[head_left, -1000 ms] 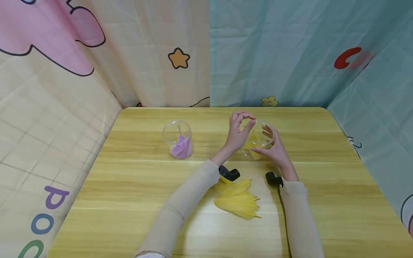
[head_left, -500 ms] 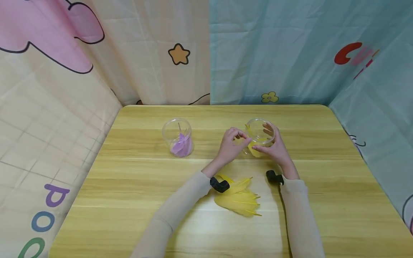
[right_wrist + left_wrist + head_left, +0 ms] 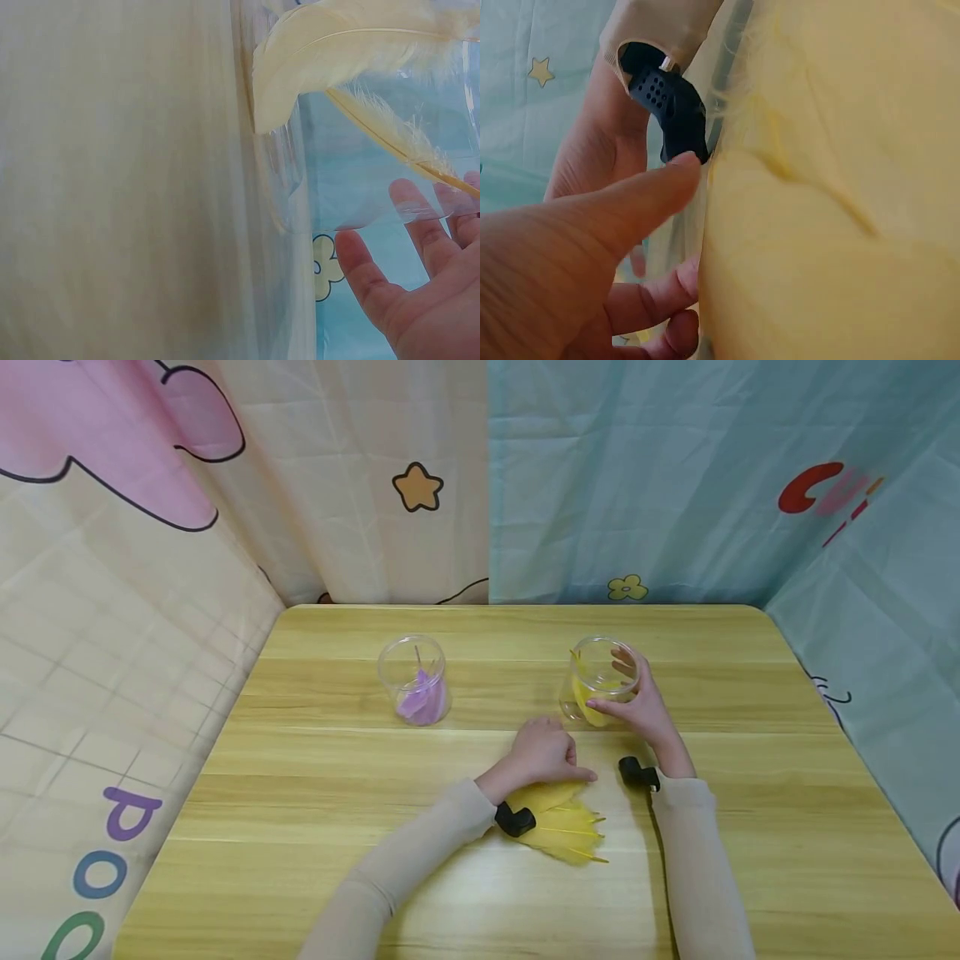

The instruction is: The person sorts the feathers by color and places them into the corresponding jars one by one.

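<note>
A pile of yellow feathers [image 3: 561,828] lies on the wooden table [image 3: 315,793] near the front middle. My left hand [image 3: 551,752] is down on the pile's top end, thumb and curled fingers pinching a yellow feather [image 3: 817,225]. Behind it stands a clear cup [image 3: 600,681] with yellow feathers inside. My right hand [image 3: 637,706] grips that cup from its right side, thumb in front and fingers round the back. In the right wrist view the cup [image 3: 360,150] holds a pale yellow feather [image 3: 337,37], and the right hand's fingers [image 3: 420,217] lie on its wall.
A second clear cup [image 3: 415,681] with purple feathers stands at the table's left middle. Printed cloth walls [image 3: 600,485] close in the table at the back and on both sides. A black wrist camera [image 3: 637,772] sits on each forearm.
My left hand has left the cup's rim and come down and toward me onto the feather pile. The right hand has stayed on the cup.
</note>
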`<state>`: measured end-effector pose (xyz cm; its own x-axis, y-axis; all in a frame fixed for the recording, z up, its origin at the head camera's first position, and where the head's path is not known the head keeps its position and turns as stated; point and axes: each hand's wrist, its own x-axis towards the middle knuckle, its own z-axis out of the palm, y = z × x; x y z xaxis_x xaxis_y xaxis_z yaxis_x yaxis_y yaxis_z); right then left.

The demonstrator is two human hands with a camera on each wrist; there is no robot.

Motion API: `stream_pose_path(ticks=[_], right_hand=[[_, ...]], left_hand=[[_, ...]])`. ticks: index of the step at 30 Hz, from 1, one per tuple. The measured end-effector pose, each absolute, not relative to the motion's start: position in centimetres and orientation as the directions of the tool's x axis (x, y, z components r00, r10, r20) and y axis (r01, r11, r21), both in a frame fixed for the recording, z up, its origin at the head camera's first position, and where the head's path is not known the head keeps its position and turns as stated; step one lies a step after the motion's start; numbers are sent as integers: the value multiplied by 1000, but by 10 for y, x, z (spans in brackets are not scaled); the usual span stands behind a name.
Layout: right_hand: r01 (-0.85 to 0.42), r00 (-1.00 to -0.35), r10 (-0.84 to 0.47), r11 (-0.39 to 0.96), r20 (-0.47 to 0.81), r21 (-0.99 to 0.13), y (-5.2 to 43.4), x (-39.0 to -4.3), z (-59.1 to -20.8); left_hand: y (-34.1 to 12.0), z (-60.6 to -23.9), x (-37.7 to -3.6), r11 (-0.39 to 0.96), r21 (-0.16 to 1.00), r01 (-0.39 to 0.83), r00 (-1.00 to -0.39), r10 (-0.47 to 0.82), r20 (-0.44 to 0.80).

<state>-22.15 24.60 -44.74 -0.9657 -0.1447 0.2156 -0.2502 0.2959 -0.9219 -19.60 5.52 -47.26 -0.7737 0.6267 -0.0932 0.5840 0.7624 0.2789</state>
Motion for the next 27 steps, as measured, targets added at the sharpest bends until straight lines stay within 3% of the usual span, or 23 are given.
stream_pose_path(ticks=[13, 19, 27], right_hand=[[-233, -970, -140, 296, 199, -926, 246, -220, -448], [-228, -971, -139, 296, 195, -927, 246, -220, -448], [-240, -969, -137, 298, 208, -924, 246, -220, -448]], left_hand=[[62, -472, -189, 792, 277, 544, -793, 593, -141], [58, -469, -192, 761, 426, 489, -774, 604, -192], [51, -457, -195, 612, 698, 371, -693, 683, -230]])
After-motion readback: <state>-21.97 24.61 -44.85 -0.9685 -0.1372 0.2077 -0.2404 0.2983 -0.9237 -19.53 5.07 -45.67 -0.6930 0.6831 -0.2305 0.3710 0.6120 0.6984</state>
